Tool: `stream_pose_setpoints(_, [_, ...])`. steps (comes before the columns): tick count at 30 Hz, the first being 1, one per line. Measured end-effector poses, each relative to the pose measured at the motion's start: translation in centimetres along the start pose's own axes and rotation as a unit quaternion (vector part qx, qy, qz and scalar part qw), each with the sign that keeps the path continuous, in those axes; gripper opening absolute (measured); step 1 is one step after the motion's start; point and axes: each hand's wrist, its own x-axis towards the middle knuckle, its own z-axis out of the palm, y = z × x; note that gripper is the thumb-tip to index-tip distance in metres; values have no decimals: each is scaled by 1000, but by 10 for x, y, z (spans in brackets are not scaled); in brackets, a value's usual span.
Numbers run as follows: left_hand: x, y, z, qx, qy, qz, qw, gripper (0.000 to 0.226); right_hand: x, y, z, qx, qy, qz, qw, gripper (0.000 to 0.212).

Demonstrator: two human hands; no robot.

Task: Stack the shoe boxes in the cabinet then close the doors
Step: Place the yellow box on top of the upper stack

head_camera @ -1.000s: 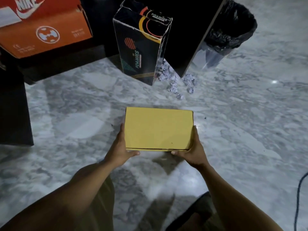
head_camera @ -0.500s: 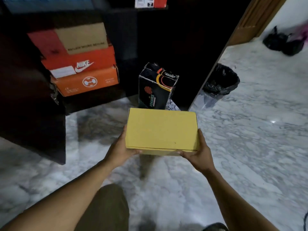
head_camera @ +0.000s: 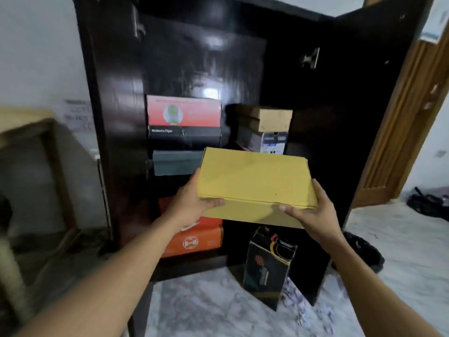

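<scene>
A plain yellow shoe box (head_camera: 255,177) is held flat in front of the dark cabinet (head_camera: 204,59), whose doors stand open. My left hand (head_camera: 192,205) grips its left end and my right hand (head_camera: 313,212) grips its right end. Inside the cabinet, on the left, a red box (head_camera: 184,110) sits on a black box, above a grey box (head_camera: 177,161), with an orange box (head_camera: 194,239) at the bottom. On the right, a brown box (head_camera: 275,120) tops a white-fronted box (head_camera: 273,142). A black box (head_camera: 267,266) stands upright on the floor below.
The right cabinet door (head_camera: 369,117) swings out to the right, the left door (head_camera: 111,117) to the left. A black-lined bin (head_camera: 364,251) sits behind the right door. Crumpled paper (head_camera: 306,310) litters the marble floor. A wooden table (head_camera: 29,132) stands at left.
I have risen from the floor and lifted the yellow box from floor level up to mid-cabinet height; the view has tilted up to show the cabinet's shelves.
</scene>
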Motion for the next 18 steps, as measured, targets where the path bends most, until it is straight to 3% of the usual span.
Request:
stream_pose_setpoints(6, [89, 48, -50, 26, 125, 12, 992, 92, 113, -54, 17, 47, 13, -41, 998, 121])
stream_pose_setpoints(13, [227, 41, -88, 48, 256, 0, 965, 104, 272, -68, 86, 111, 11, -95, 989, 107])
stream_pose_setpoints(18, [303, 14, -121, 30, 346, -29, 937, 81, 378, -87, 155, 122, -16, -116, 986, 86])
